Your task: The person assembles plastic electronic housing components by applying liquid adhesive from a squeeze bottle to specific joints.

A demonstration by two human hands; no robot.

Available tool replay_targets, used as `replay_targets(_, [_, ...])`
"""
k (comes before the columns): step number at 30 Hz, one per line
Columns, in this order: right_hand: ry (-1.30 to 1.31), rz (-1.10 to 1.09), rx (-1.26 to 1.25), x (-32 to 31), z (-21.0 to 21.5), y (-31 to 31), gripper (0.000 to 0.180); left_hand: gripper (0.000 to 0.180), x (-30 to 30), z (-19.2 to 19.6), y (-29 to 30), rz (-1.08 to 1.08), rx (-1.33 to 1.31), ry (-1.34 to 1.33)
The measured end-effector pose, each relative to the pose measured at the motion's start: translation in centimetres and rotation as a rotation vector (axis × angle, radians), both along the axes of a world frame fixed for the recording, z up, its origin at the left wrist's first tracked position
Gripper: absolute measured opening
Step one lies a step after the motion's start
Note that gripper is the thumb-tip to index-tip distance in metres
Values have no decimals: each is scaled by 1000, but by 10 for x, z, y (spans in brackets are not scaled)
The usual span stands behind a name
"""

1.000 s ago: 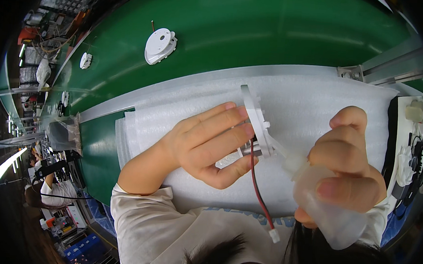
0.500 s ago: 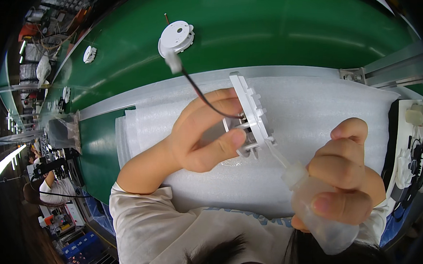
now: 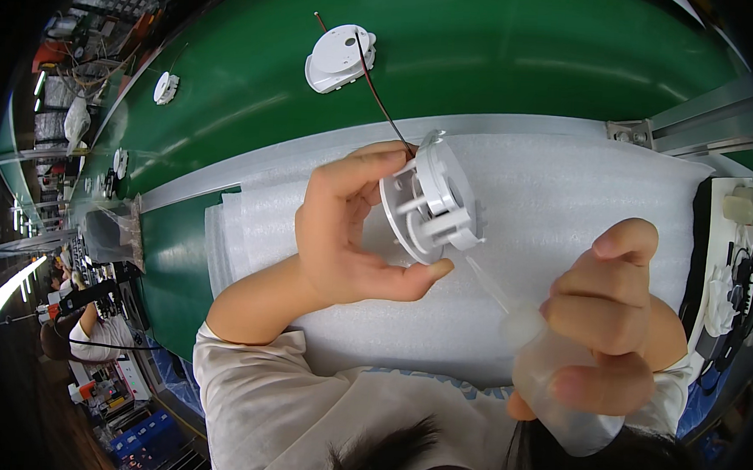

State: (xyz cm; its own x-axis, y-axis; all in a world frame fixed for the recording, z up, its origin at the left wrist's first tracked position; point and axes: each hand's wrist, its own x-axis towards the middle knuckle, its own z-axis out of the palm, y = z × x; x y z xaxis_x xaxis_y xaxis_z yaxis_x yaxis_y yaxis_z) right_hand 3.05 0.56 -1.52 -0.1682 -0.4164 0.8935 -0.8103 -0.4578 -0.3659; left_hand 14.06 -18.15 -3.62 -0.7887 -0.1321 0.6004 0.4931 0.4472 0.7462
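No labels, signs or screens showed; only a clear plastic bag point(image 3: 111, 231) lay at nine o'clock, and blue crates point(image 3: 140, 440) stood at seven o'clock.

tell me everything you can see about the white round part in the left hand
The white round plastic part is a disc-shaped housing with raised ribs, posts and a blocky projection on its inner face. It is held on edge above the white foam sheet, tilted, inner face toward the right. The left hand pinches it, fingers on the upper rim, thumb under the lower rim. A dark red wire runs up from its top. The thin nozzle of the squeeze bottle in the right hand points at its lower edge.
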Motion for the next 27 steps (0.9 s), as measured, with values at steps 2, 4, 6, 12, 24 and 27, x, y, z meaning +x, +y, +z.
replay_targets(2, [39,3,38,-2,0,2,35,75,2,3,-2,-32,29,-155])
replay_targets(4, [14,6,84,-1,3,3,35,74,4,2,-1,-40,66,-164])
replay_targets(6, [-11,0,131,-2,7,5,36,73,4,1,1,-57,104,-173])
replay_targets(12, [29,27,181,-7,7,7,36,71,2,6,4,-97,179,-207])
replay_targets(24, [22,-5,167,-5,5,5,32,51,1,10,6,-205,851,-399])
replay_targets(27, [-44,18,193,-4,8,6,31,45,1,10,4,-253,880,-371])
